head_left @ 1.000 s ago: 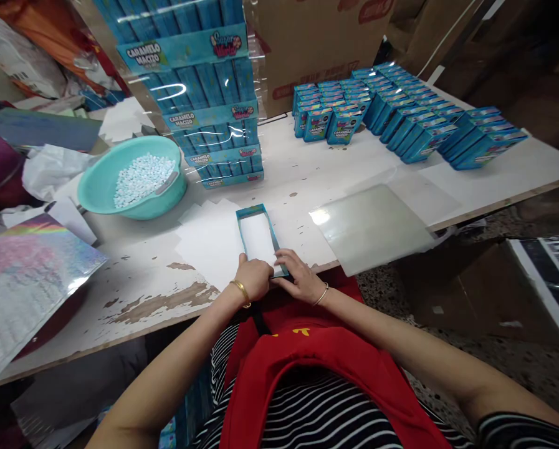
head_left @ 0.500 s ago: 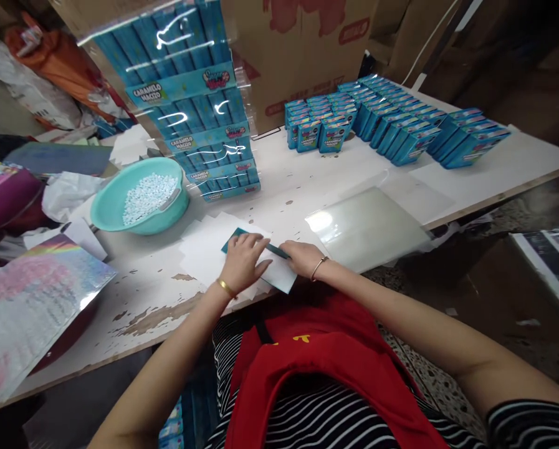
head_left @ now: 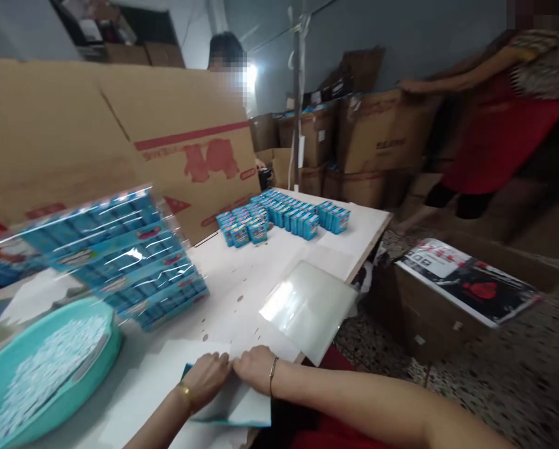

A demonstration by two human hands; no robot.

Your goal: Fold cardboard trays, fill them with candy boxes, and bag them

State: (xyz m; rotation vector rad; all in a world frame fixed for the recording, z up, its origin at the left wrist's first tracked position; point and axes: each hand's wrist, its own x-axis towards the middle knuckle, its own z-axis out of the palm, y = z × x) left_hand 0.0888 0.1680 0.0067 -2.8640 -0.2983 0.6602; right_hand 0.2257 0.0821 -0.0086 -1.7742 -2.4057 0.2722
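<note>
On the near edge of the table lies a folded card sheet (head_left: 248,408), white inside with blue edges. My left hand (head_left: 209,377) is closed on its upper edge, fingers curled over. Beside it, almost touching, my right hand (head_left: 255,369) pinches the same edge with its fingers bent. Part of the card is hidden beneath my hands. Several white sheets (head_left: 141,383) lie under and to the left of it.
A turquoise basin (head_left: 113,343) of small white pieces stands at left. Behind it are stacked clear-wrapped blue candy boxes (head_left: 134,255). Small blue boxes (head_left: 288,215) stand in rows farther back. Clear plastic sheets (head_left: 311,305) lie at right. A person in a red apron (head_left: 489,143) stands beyond.
The view has swung up and to the right, bringing people and cartons in. My left hand has gone from lying spread on the card to closing beside my right hand at its edge.
</note>
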